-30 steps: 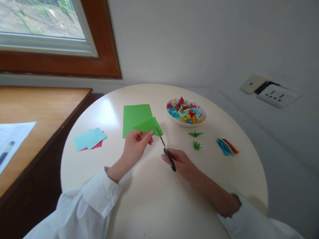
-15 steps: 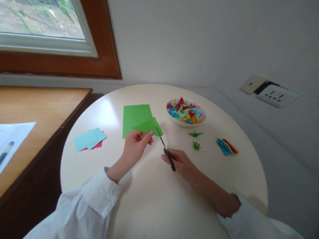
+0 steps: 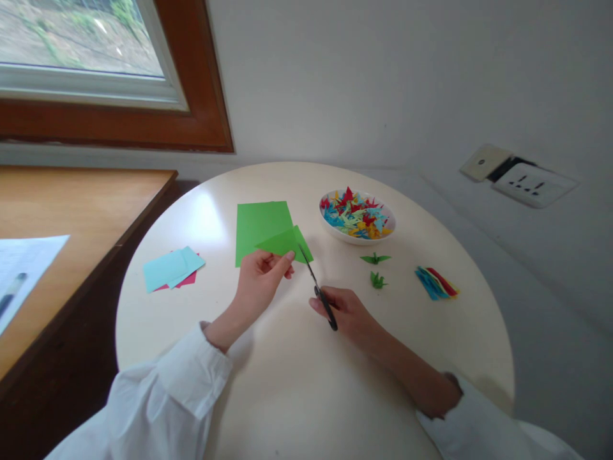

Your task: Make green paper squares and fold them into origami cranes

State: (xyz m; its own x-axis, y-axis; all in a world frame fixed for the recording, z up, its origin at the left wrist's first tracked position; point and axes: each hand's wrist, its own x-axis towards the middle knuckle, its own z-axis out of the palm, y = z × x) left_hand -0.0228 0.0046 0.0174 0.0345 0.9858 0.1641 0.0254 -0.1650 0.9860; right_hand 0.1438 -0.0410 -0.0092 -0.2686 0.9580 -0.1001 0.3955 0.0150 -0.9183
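Observation:
Between thumb and fingers, my left hand (image 3: 262,275) pinches a piece of green paper (image 3: 280,243), raised above the table. My right hand (image 3: 345,312) grips black-handled scissors (image 3: 325,306), their blades pointing up and left and lying across the right part of that paper. Behind the held piece lies a larger green sheet (image 3: 262,216), partly covered by it and by my left hand. To the right of the scissors, two small green paper cranes (image 3: 376,258) rest on the table.
A white bowl (image 3: 357,240) full of colourful paper cranes stands at the back right of the round table (image 3: 306,396). Coloured paper strips (image 3: 435,283) lie at the right. Light blue sheets (image 3: 165,269) over red ones are at the left, near a wooden desk (image 3: 90,198).

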